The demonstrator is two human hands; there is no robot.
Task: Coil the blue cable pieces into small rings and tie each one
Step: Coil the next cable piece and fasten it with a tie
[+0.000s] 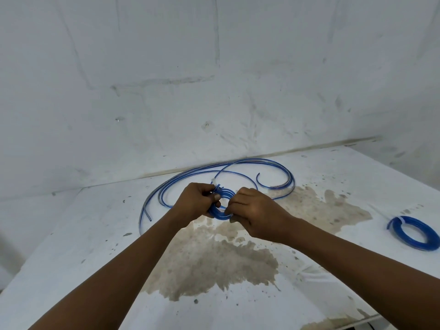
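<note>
Both hands hold a small coil of blue cable above the middle of the white table. My left hand grips the coil's left side, thumb over the strands. My right hand pinches its right side. A small white tie shows at the coil's top, by my left fingers. Behind the hands, several loose blue cable pieces lie in long curves on the table. A finished blue ring with a white tie lies flat at the table's right edge.
A large brown stain covers the table's middle and near part. A stained white wall rises right behind the table. The table's left edge drops off at the lower left.
</note>
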